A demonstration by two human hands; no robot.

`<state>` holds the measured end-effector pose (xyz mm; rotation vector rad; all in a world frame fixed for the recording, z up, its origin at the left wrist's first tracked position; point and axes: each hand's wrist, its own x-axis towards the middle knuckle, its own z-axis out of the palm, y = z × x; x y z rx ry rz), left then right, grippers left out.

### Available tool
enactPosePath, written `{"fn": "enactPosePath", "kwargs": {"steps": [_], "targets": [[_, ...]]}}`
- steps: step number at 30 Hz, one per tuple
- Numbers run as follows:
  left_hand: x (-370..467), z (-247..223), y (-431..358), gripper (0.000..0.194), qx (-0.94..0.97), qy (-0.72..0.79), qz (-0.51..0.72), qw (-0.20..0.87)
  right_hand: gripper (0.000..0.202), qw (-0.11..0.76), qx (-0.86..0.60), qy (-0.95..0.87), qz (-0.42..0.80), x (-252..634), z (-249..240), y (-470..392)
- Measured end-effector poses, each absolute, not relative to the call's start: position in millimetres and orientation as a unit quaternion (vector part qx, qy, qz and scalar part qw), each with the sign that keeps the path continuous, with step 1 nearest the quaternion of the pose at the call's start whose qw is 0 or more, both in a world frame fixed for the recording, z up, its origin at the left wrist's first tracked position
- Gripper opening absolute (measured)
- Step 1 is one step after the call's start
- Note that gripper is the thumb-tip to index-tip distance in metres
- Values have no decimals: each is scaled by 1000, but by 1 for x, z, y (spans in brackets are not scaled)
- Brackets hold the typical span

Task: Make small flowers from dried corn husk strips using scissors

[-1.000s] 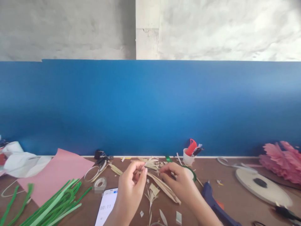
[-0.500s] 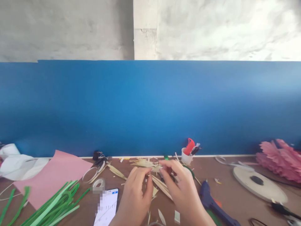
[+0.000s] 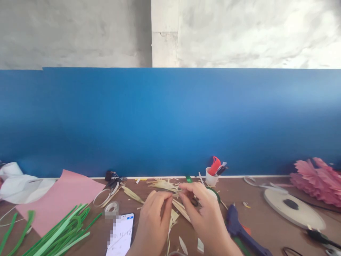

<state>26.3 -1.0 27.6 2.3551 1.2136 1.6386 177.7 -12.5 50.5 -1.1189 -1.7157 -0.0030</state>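
My left hand [image 3: 153, 217] is closed in a pinch, thumb against forefinger, over the middle of the brown table [image 3: 255, 234]. Just across from it, my right hand [image 3: 204, 209] curls thumb and forefinger towards each other. The fingertips of the two hands almost meet. Whatever they hold is too thin and small to make out. Dried, straw-coloured husk strips [image 3: 162, 185] lie behind the fingers, and more pale husk pieces [image 3: 174, 216] lie between and beneath the hands.
Left are a phone [image 3: 119, 234], tape roll [image 3: 111, 208], scissors [image 3: 113, 185], green fuzzy stems [image 3: 64, 231] and pink paper [image 3: 64, 195]. Right are a glue gun [image 3: 239, 231], a white cup of pens [image 3: 211, 177], an oval pale base [image 3: 293, 209] and pink ruffled paper [image 3: 317, 181]. A blue partition [image 3: 170, 124] stands behind.
Both hands stay nearly in place. The left thumb has risen against the forefinger, and the right fingertips have shifted slightly left.
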Motion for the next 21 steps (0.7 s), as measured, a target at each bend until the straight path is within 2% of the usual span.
{"fn": "enactPosePath", "kwargs": {"steps": [5, 8, 21], "targets": [[27, 26, 0, 14, 735, 397, 549, -6, 21, 504, -443, -737, -80, 171, 50, -16], [28, 24, -1, 13, 725, 392, 566, -15, 15, 506, -448, -728, -115, 165, 50, -17], [28, 21, -6, 17, 733, 331, 585, -101, 15, 517, -458, -714, -118, 159, 45, -20]]}}
